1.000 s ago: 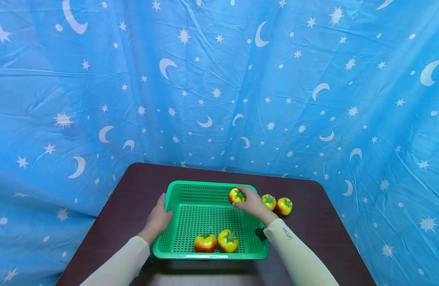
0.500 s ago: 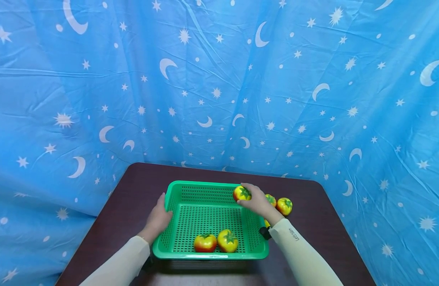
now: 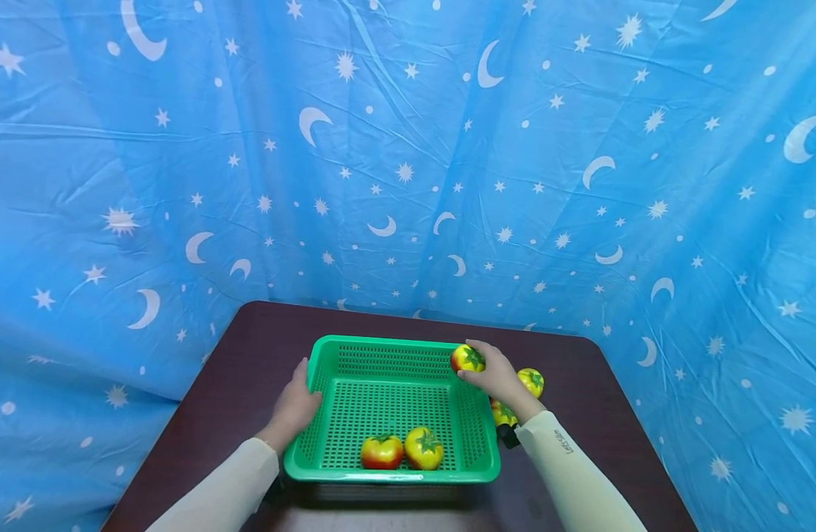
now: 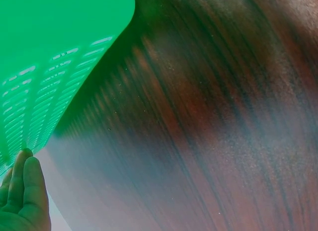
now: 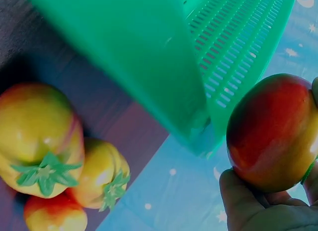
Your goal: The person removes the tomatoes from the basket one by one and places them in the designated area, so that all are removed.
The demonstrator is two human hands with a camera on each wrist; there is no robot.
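Note:
My right hand [image 3: 497, 375] holds a red-and-yellow tomato [image 3: 468, 359] with a green leafy top, above the far right corner of the green plastic basket [image 3: 391, 476]. In the right wrist view, the held tomato [image 5: 273, 131] is pinched between thumb and fingers, just off the basket rim. My left hand [image 3: 293, 405] grips the basket's left side, thumb over the rim. Its fingers [image 4: 34, 184] lie along the outside of the slotted wall in the left wrist view. Inside the basket, a tomato [image 3: 381, 452] and another tomato [image 3: 423, 448] sit at the near side.
Right of the basket, loose tomatoes lie on the dark brown table [image 3: 581, 443]: one tomato [image 3: 531, 381] farther back, another tomato [image 3: 504, 414] beside the wall. Three table tomatoes, including a large tomato [image 5: 42, 136], show in the right wrist view. A blue curtain [image 3: 408, 185] hangs behind.
My right hand has carried the tomato rightward, from over the basket toward its far right corner. It now covers one table tomato and uncovers another. The left hand and basket stay put.

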